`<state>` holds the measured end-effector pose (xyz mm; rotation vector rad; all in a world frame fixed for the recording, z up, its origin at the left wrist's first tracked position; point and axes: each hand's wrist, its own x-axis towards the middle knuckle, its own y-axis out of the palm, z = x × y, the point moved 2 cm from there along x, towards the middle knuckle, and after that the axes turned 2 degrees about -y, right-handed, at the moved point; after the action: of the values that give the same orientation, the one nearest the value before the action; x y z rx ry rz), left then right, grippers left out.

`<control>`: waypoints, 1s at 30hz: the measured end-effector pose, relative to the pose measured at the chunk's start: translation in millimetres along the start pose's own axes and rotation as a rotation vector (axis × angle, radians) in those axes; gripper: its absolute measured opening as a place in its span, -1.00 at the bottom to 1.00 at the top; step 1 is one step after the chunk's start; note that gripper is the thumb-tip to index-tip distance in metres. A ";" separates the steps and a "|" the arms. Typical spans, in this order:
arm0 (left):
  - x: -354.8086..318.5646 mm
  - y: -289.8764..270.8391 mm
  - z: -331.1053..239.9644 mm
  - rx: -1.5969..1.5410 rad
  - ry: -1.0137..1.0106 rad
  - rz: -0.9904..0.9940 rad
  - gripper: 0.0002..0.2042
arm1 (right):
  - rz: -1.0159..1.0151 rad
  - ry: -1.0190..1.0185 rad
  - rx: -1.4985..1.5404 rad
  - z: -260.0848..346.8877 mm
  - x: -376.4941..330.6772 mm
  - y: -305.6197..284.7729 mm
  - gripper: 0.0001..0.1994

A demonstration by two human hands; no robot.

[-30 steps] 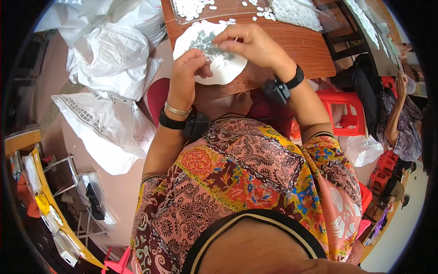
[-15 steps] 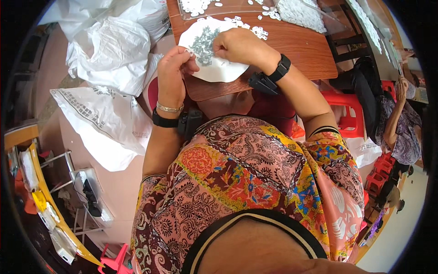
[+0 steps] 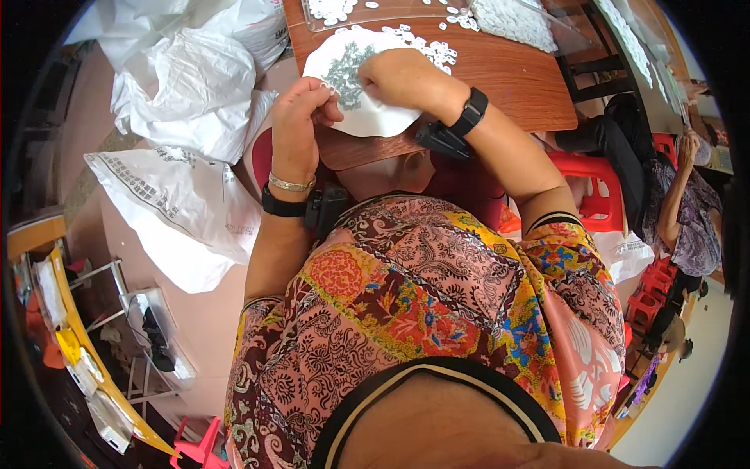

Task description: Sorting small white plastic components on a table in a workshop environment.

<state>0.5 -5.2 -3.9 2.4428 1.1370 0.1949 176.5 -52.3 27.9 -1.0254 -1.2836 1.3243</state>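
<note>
My left hand (image 3: 297, 109) is closed at the left rim of a white, wavy-edged sheet or plate (image 3: 383, 121). Its thumb and finger pinch a small white plastic piece (image 3: 330, 88), mostly covered by the fingertips. On the sheet lies a heap of tiny silver-grey metal parts, probably screws (image 3: 344, 74). My right hand (image 3: 406, 78) rests at the right side of this heap, its fingers curled together. What those fingers hold, if anything, is hidden. Loose white plastic pieces (image 3: 437, 53) with holes lie just beyond the sheet and my right hand.
The brown wooden table (image 3: 523, 94) also carries a clear tray (image 3: 367, 13) of white pieces and a filled clear bag (image 3: 512, 27). White sacks (image 3: 187, 86) crowd the floor on the left. A red stool (image 3: 594, 187) and another person (image 3: 687, 211) are on the right.
My right hand has shifted slightly left over the metal heap. My left hand keeps its pinch at nearly the same spot.
</note>
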 end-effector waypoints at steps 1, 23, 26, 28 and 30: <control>-0.6 -0.2 -0.7 -0.013 0.005 0.002 -0.86 | 0.017 0.023 0.049 -3.5 -1.4 -3.0 -0.89; -3.0 8.5 -0.1 0.028 0.019 0.017 -0.86 | -0.023 -0.121 0.060 8.3 -17.1 -6.5 -0.90; -3.0 15.5 -1.9 0.013 -0.009 0.021 -0.86 | -0.082 0.012 0.384 3.8 -21.6 -22.9 -0.91; -1.4 22.9 -1.5 0.037 -0.010 0.046 -0.86 | -0.156 0.055 0.588 -6.3 -26.6 -19.6 -0.89; 0.9 32.0 -1.3 0.061 -0.010 0.077 -0.86 | -0.205 0.090 0.898 -16.2 -33.6 -20.8 -0.84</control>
<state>22.9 -22.2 11.4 2.5409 1.0599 0.1728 199.7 -83.8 45.2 -0.3029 -0.5733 1.4491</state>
